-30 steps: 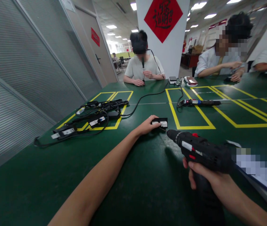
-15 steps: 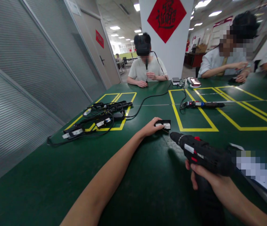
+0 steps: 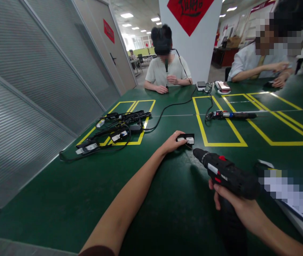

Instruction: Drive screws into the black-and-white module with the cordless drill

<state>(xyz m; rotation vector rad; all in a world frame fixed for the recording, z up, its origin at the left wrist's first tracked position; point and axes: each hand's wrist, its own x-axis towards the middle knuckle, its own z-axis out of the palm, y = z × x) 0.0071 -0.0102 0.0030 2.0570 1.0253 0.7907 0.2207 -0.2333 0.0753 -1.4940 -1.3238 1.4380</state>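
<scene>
My right hand (image 3: 233, 200) is wrapped round the grip of a black cordless drill (image 3: 226, 173) with red switches. The drill points away and to the left, its bit reaching toward a small black block with white labels (image 3: 190, 140) on the green table (image 3: 151, 199). My left hand (image 3: 174, 142) is closed on the left end of that block, thumb along its near side. Whether the bit's tip touches the block I cannot tell. The block's left end is hidden under my fingers.
Black power adapters with tangled cables (image 3: 121, 131) lie at the left. A pen-shaped electric screwdriver (image 3: 233, 115) lies beyond the drill. A pixelated sheet (image 3: 291, 195) is at the right edge. Across the table sit co-workers, one holding an upright screwdriver (image 3: 166, 71).
The view has tilted down slightly. Both hands keep their grip, and the drill stays pointed at the block with hardly any shift.
</scene>
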